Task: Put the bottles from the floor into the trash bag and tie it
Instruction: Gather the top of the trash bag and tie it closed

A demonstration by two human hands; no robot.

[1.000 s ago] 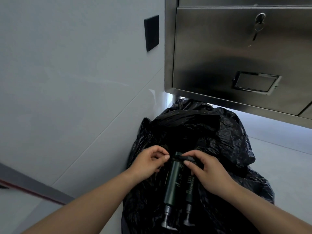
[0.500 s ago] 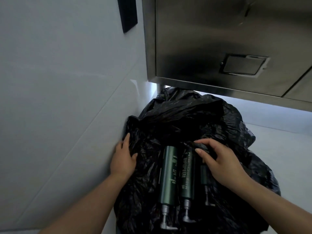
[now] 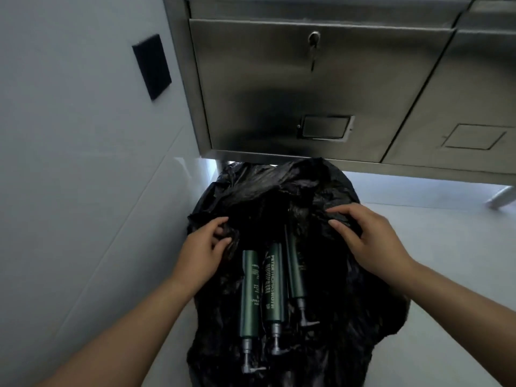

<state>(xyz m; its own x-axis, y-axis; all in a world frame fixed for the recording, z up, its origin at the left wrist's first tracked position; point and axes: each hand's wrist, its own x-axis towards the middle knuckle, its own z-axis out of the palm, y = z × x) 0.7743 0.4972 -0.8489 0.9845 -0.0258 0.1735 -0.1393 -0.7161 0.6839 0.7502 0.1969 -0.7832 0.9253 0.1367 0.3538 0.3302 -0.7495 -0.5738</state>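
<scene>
A black trash bag (image 3: pixel 371 308) lies crumpled on the floor below a steel cabinet. Three dark green pump bottles lie side by side in its open mouth, pump heads toward me: the left bottle (image 3: pixel 250 294), the middle bottle (image 3: pixel 274 286) and the right bottle (image 3: pixel 295 270). My left hand (image 3: pixel 199 254) pinches the bag's plastic at the left of the opening. My right hand (image 3: pixel 368 237) grips a fold of the bag at the right of the opening. Both hands are on the bag, not on the bottles.
A stainless steel cabinet (image 3: pixel 321 88) with a keyed door stands on legs right behind the bag. A white tiled wall (image 3: pixel 78 163) with a black plate (image 3: pixel 152 67) runs close along the left. Pale floor (image 3: pixel 460 247) lies to the right.
Both hands moved apart from the bottle tops to the bag's edges, left hand now pinching plastic, right hand shifted right onto a fold. A third bottle came into view.
</scene>
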